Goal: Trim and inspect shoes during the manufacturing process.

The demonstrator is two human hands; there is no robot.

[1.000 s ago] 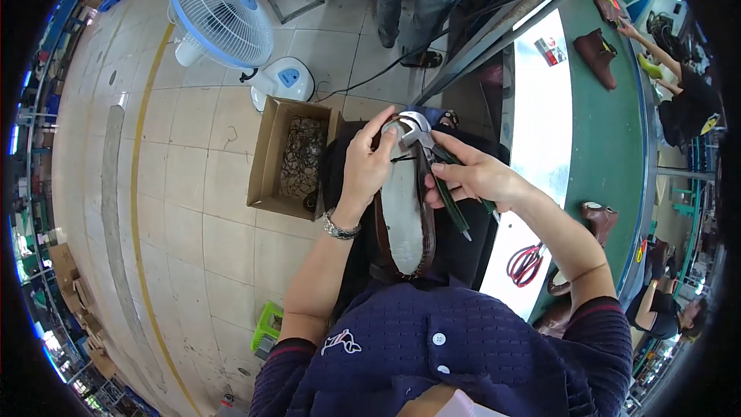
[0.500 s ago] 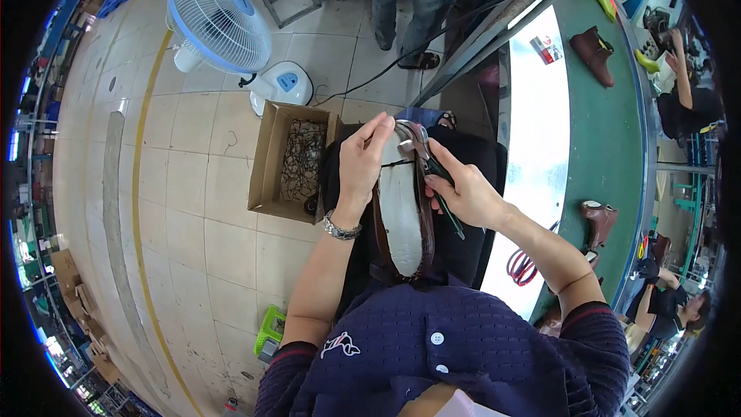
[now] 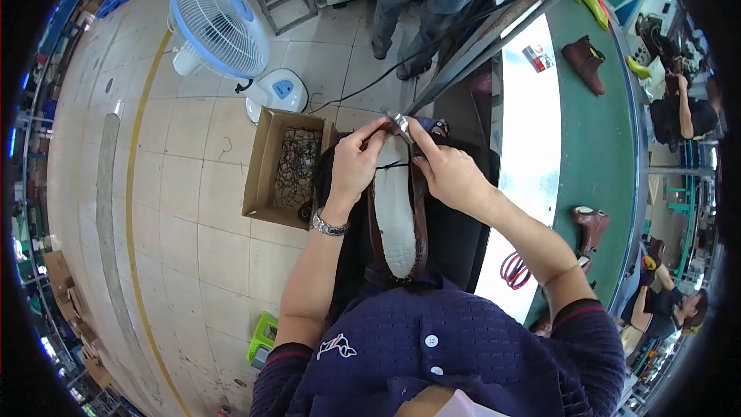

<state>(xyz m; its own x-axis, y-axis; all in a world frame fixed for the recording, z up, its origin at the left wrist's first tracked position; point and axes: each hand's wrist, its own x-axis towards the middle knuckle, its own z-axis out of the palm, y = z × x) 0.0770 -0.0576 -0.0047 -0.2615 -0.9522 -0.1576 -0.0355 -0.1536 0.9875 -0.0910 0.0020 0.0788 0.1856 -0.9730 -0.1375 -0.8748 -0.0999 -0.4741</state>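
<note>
A brown leather shoe (image 3: pixel 397 224) lies sole side up on my lap, its pale insole showing and a dark cord crossing it near the far end. My left hand (image 3: pixel 356 168) is closed, thumb and fingers pinching the shoe's far end on its left side. My right hand (image 3: pixel 454 175) is wrapped round pliers (image 3: pixel 399 120), whose metal head rests at the far tip of the shoe. The palm hides most of the handles.
Left of my knees stands a cardboard box (image 3: pixel 258 162) of tangled dark strands. A fan (image 3: pixel 220 27) stands beyond it. On my right runs a green conveyor (image 3: pixel 571 139) with brown boots and a metal edge bearing red-handled scissors (image 3: pixel 515 269). Other people are nearby.
The pliers have swung up and left from the shoe's right side to its far tip, and their green handles have gone out of sight. My left hand keeps its pinch.
</note>
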